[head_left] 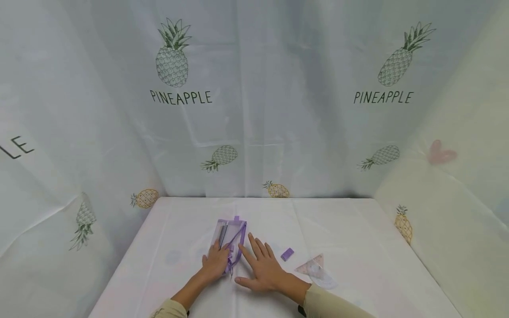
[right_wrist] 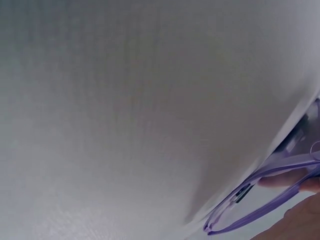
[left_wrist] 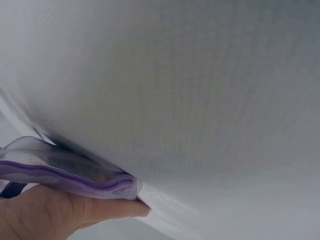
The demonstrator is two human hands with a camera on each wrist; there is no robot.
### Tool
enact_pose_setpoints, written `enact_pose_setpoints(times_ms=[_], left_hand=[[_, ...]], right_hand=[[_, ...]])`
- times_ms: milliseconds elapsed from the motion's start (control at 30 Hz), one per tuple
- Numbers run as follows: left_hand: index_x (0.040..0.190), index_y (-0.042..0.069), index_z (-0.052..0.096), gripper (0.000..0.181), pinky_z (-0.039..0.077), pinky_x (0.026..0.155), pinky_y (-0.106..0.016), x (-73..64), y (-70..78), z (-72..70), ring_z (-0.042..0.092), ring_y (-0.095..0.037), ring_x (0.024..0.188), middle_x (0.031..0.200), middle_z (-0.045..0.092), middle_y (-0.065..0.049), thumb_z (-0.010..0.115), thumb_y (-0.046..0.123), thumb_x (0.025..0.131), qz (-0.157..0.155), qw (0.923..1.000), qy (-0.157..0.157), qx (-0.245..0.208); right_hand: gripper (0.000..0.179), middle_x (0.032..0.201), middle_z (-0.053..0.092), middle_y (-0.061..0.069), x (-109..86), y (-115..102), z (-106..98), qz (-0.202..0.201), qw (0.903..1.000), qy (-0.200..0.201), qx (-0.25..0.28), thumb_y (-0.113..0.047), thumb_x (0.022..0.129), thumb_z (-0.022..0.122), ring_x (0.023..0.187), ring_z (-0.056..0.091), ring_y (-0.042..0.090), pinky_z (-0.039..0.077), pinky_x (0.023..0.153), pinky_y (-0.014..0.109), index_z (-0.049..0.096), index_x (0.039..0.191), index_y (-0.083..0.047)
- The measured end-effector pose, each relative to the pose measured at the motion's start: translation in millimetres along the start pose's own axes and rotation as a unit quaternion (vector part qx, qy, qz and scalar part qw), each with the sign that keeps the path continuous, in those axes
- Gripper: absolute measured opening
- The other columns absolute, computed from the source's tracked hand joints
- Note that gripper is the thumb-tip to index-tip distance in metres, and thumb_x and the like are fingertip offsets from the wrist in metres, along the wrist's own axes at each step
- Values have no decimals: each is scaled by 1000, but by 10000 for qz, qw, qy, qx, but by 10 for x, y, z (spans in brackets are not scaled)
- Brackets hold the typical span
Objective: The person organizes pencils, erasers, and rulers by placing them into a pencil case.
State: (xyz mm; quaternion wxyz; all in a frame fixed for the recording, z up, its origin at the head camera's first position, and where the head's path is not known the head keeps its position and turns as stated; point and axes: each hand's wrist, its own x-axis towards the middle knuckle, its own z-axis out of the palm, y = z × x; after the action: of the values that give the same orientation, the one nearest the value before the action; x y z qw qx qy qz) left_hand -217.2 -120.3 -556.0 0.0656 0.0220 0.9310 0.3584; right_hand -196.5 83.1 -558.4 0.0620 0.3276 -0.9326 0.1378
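A purple-edged mesh pencil pouch (head_left: 232, 226) lies on the table with its mouth spread apart and long dark pens (head_left: 223, 235) inside. My left hand (head_left: 215, 264) rests over its lower half and holds one purple zip edge at the mouth. Just right of the pouch, my right hand (head_left: 264, 270) is spread palm down, its index fingertip right at the purple border. In the left wrist view, fingers lie along the pouch's zipped edge (left_wrist: 75, 176). The right wrist view shows the two purple bands (right_wrist: 265, 207) of the mouth, parted.
Right of my hands lie a small purple eraser-like block (head_left: 287, 254), a clear pinkish set square (head_left: 312, 266) and a transparent protractor (head_left: 327, 281) that overlaps it. Curtains printed with pineapples (head_left: 278, 110) close off the back and both sides of the white table (head_left: 358, 247).
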Motion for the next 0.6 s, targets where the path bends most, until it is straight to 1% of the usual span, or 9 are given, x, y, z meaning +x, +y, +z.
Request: enact_pose_setpoints(times_ms=[67, 167, 267, 333, 433, 600], left_hand=[[143, -3, 46, 53, 7, 107, -81, -3, 2, -1, 17, -56, 145, 158, 18, -34, 25, 29, 105, 4, 10000, -26, -67], [144, -2, 47, 53, 7, 107, -81, -11, 0, -16, 17, -56, 145, 158, 18, -34, 25, 28, 106, 0, 10000, -48, -40], [143, -1, 47, 51, 9, 105, -82, -17, 8, -47, 18, -57, 144, 157, 19, -35, 26, 26, 106, 74, 9999, -72, 52], [143, 0, 48, 51, 10, 105, -82, -9, 14, -65, 18, -56, 144, 157, 20, -35, 26, 26, 106, 86, 9999, -85, 105], [143, 0, 48, 50, 11, 105, -82, -2, 33, -96, 19, -56, 143, 157, 20, -36, 27, 26, 106, 112, 9998, -96, 135], [143, 0, 48, 50, 11, 106, -81, -15, 29, -87, 19, -56, 144, 157, 20, -36, 27, 25, 105, 53, 9999, -92, 123]], right_hand=[[89, 167, 3, 16, -11, 16, 1, -57, 9999, -23, -86, -74, 91, 41, 149, 21, 44, 25, 114, 66, 23, 159, -19], [88, 167, 5, 16, -19, 27, 0, -230, 9994, -131, -241, -75, 91, 38, 149, 21, 43, 26, 113, 66, 24, 158, -20], [88, 167, 5, 15, -31, 33, -17, -357, 9984, -285, -324, -76, 91, 36, 149, 22, 42, 26, 113, 66, 23, 159, -20], [88, 167, 1, 14, -40, 34, -40, -331, 9982, -407, -303, -76, 92, 35, 150, 20, 41, 25, 113, 66, 19, 159, -21], [88, 168, -3, 11, -40, 51, -73, -321, 9984, -400, -236, -75, 92, 37, 150, 21, 41, 25, 113, 67, 17, 160, -22], [89, 168, -6, 9, -67, 92, -99, -539, 9979, -331, -103, -73, 92, 40, 150, 21, 41, 25, 114, 66, 14, 160, -23]])
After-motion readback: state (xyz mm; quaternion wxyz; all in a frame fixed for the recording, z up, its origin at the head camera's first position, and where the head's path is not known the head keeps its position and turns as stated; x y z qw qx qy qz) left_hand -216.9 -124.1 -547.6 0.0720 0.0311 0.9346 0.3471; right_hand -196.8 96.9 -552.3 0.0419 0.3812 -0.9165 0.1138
